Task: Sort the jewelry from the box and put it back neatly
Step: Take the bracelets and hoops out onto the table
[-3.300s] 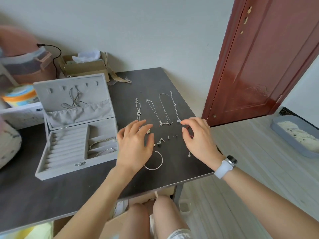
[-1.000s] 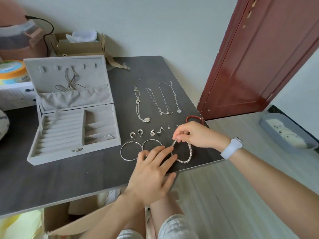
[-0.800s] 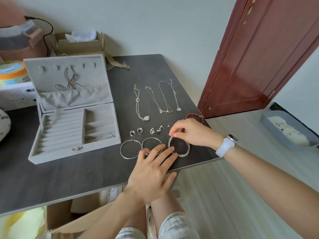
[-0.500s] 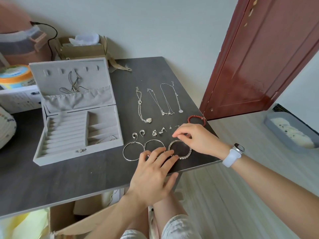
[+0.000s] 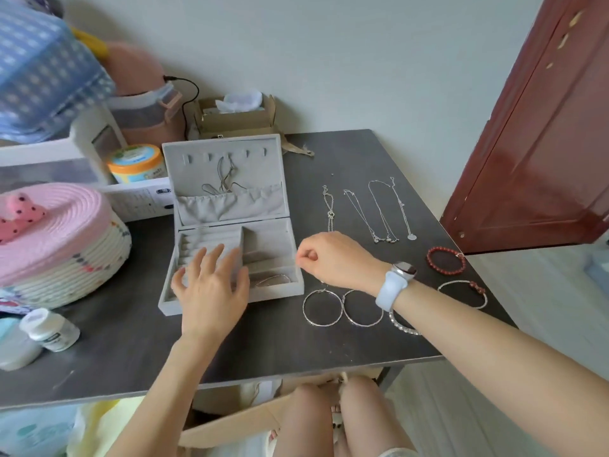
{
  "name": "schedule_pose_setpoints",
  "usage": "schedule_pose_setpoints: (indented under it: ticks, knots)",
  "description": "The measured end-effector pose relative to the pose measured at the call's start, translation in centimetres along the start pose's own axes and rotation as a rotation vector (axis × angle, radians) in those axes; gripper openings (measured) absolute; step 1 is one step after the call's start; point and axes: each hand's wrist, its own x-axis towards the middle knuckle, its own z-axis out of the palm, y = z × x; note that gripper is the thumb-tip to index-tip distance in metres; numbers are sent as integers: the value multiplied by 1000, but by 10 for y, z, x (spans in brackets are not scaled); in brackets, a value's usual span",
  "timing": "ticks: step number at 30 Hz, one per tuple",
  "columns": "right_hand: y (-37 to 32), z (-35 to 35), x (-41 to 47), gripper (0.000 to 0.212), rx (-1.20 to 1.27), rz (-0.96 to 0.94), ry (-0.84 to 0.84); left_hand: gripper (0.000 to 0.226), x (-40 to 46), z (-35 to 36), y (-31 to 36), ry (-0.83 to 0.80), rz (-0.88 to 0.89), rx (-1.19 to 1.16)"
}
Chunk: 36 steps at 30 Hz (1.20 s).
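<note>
Grey jewelry box [image 5: 230,258] stands open at table [image 5: 131,351] centre. Left hand [image 5: 211,291], fingers spread and straight, is over its ring rolls at 7 o'clock. Right hand [image 5: 333,258] at the box's 3 o'clock is curled, fingertips pinched; contents indiscernible. Hoop earrings [image 5: 342,306] lie at its 6 o'clock, necklaces [image 5: 379,209] at 1 o'clock.

The left hand [image 5: 211,288] covers the near ring slots of the jewelry box [image 5: 230,258]. The right hand [image 5: 333,258] has curled fingers [image 5: 304,255], can't tell if they're pinching anything. Its wrist hides half the sparkly bracelet [image 5: 403,326] at 4 o'clock. The counter [image 5: 131,351] gets cut off at 9 o'clock.
</note>
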Motion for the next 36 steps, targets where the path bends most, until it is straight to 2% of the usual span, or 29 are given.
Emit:
schedule_pose_setpoints:
  ticks: [2, 5, 9, 13, 14, 21, 26, 30, 33, 36]
  knots:
    - [-14, 8, 18, 19, -80, 19, -56, 47, -3, 5, -14, 1, -17, 51]
    - [-26, 19, 36, 17, -333, 34, -123, 47, -9, 10, -21, 77, 21, 85]
    - [-31, 29, 40, 6, -550, 7, -96, 45, -8, 12, -21, 82, 11, 88]
    - [-28, 36, 40, 35, -596, 23, -103, 43, -8, 14, -23, 86, 21, 95]
    - [-27, 36, 40, 37, -596, 27, -108, 43, -8, 14, -24, 90, 20, 94]
    - [-27, 35, 42, 8, -521, 55, -146, 45, -9, 12, -23, 84, 29, 86]
    - [-23, 35, 43, 12, -416, 91, -165, 46, -10, 9, -22, 53, 20, 68]
    - [-23, 25, 37, 10, -167, 128, -209, 44, -10, 7, -22, 66, 21, 12]
    - [-21, 13, 33, 8, -11, 123, -210, 35, -7, 3, -20, 131, 29, -82]
    - [-14, 3, 34, 12, 106, 122, -97, 18, 5, -6, -15, 103, 79, -150]
